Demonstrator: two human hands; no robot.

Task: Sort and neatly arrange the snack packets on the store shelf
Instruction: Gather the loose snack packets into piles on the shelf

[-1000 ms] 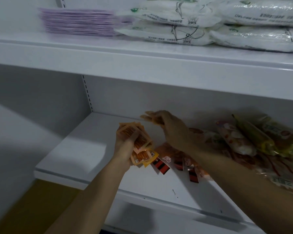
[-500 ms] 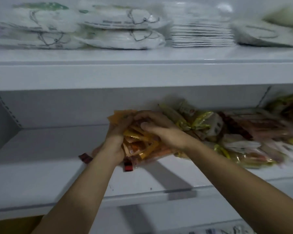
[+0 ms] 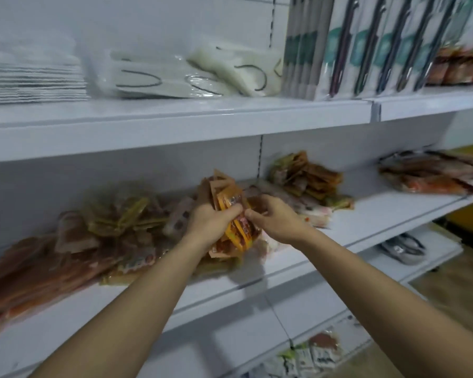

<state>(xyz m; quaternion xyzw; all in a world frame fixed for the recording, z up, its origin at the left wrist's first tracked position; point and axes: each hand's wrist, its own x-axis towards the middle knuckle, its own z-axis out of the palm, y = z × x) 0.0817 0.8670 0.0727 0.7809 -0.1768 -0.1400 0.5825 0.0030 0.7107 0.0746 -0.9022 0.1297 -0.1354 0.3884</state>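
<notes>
Gripping orange packets (image 3: 234, 214) still, view swung right.

Shelf & packets, surfaces
My fingers (image 3: 231, 212) grip glossy plastic snack packets (image 3: 236, 227); shelf (image 3: 339, 241) looks smooth painted white, semi-matt.

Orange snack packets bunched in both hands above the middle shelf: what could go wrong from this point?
1. The left hand holds a fanned bunch of orange packets; with so many in one grip, some could slip out onto the shelf edge or past it.
2. The right hand pinches at the bunch; tugging one packet may pull others loose.
3. The loose pile lies close by, so dropped packets could mix back in.
</notes>
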